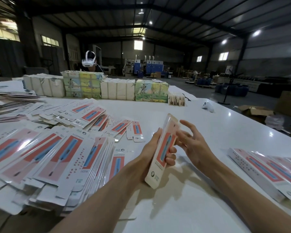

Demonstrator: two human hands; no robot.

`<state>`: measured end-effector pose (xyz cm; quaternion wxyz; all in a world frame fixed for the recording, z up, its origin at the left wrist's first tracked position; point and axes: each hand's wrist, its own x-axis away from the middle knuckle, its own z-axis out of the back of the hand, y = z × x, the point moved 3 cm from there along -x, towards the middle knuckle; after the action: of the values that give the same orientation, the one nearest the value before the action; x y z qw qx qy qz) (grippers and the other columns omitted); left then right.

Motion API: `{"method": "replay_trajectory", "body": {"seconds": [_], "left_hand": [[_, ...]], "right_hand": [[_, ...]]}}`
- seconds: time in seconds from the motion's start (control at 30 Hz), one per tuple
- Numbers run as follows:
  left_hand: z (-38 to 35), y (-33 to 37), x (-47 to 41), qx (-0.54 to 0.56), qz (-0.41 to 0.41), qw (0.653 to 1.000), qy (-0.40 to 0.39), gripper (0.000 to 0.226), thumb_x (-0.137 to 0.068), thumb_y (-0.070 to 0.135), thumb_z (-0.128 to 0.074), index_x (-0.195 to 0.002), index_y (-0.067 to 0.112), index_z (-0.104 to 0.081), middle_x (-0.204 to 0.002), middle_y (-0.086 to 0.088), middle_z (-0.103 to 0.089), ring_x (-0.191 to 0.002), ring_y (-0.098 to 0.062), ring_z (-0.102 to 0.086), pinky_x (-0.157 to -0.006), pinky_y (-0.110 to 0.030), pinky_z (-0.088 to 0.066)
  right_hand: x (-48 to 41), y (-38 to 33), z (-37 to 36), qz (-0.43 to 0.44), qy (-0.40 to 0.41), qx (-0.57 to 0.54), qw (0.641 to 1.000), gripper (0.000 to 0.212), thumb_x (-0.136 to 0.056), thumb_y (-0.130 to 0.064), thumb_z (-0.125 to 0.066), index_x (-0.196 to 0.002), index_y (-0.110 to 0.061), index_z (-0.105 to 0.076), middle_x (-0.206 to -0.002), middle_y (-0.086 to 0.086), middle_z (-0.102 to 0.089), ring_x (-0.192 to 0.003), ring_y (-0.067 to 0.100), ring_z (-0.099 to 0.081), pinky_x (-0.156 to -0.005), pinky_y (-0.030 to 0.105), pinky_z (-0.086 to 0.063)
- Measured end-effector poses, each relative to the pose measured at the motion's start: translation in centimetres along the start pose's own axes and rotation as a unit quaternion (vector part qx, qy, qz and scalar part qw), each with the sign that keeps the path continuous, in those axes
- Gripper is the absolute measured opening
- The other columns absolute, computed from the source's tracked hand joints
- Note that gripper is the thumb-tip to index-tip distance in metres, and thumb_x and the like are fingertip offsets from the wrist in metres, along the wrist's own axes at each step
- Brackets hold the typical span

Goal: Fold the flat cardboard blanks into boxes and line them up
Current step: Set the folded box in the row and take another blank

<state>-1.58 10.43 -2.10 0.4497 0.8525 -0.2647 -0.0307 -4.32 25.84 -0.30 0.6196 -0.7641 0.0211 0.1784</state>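
Several finished boxes point(265, 172) lie aligned at right; many flat blanks point(45, 157) remain, while the left hand point(151, 153) clamps one box point(163, 152) and the right hand point(193, 145) is open-fingered beside it.

Left hand point(155, 149) clenched, fingers curled; right hand point(192, 143) spread open

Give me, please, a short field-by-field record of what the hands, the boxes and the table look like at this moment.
left hand: gripping a long box, thumb behind, fingers across the front
held box: folded up, tilted, raised off the table
right hand: open, fingers spread beside the box
flat blanks: loose pile on the left
finished boxes: row lying at the right
table: white, glossy
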Motion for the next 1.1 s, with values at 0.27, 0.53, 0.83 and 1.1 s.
{"method": "replay_trajectory", "body": {"seconds": [0.27, 0.53, 0.83, 1.1], "left_hand": [[0.3, -0.1, 0.4, -0.070, -0.022, 0.997, 0.035, 0.062, -0.104, 0.067, -0.045, -0.127, 0.012, -0.064, -0.093, -0.018, -0.075, -0.077, -0.029, -0.074, -0.075, -0.042, -0.064], [1.3, 0.2, -0.2, -0.231, -0.213, 0.943, 0.109, 0.035, -0.108, 0.049, -0.049, -0.131, 0.076, -0.045, -0.101, 0.005, -0.078, -0.096, -0.033, -0.079, -0.081, -0.057, -0.065], [0.1, -0.1, -0.1, -0.298, -0.187, 0.935, 0.041, 0.085, -0.082, 0.046, -0.089, -0.143, 0.064, -0.035, -0.130, -0.004, -0.067, -0.100, -0.034, -0.078, -0.082, -0.049, -0.066], [1.2, -0.6, -0.9, -0.346, -0.170, 0.919, 0.083, 0.091, -0.079, 0.032, -0.086, -0.140, 0.059, -0.025, -0.115, -0.005, -0.072, -0.090, -0.024, -0.080, -0.073, -0.036, -0.067]], "right_hand": [[0.3, 0.4, 0.5, 0.005, -0.004, 0.009, 1.000, 0.050, -0.096, -0.035, -0.075, -0.136, -0.017, -0.051, -0.104, 0.020, -0.076, -0.097, 0.034, -0.074, -0.088, 0.039, -0.061], [0.3, 0.3, 1.4, 0.034, -0.019, 0.127, 0.991, 0.041, -0.100, -0.042, -0.071, -0.135, -0.025, -0.057, -0.109, 0.016, -0.077, -0.105, 0.042, -0.071, -0.098, 0.056, -0.058], [0.6, -0.1, 0.8, 0.054, -0.035, 0.168, 0.984, 0.042, -0.096, -0.055, -0.069, -0.135, -0.039, -0.066, -0.119, 0.004, -0.078, -0.109, 0.029, -0.076, -0.091, 0.037, -0.063], [0.7, 0.0, 0.4, 0.053, -0.058, 0.191, 0.978, 0.027, -0.104, -0.034, -0.062, -0.126, -0.022, -0.071, -0.114, 0.008, -0.077, -0.108, 0.033, -0.072, -0.089, 0.044, -0.057]]}}
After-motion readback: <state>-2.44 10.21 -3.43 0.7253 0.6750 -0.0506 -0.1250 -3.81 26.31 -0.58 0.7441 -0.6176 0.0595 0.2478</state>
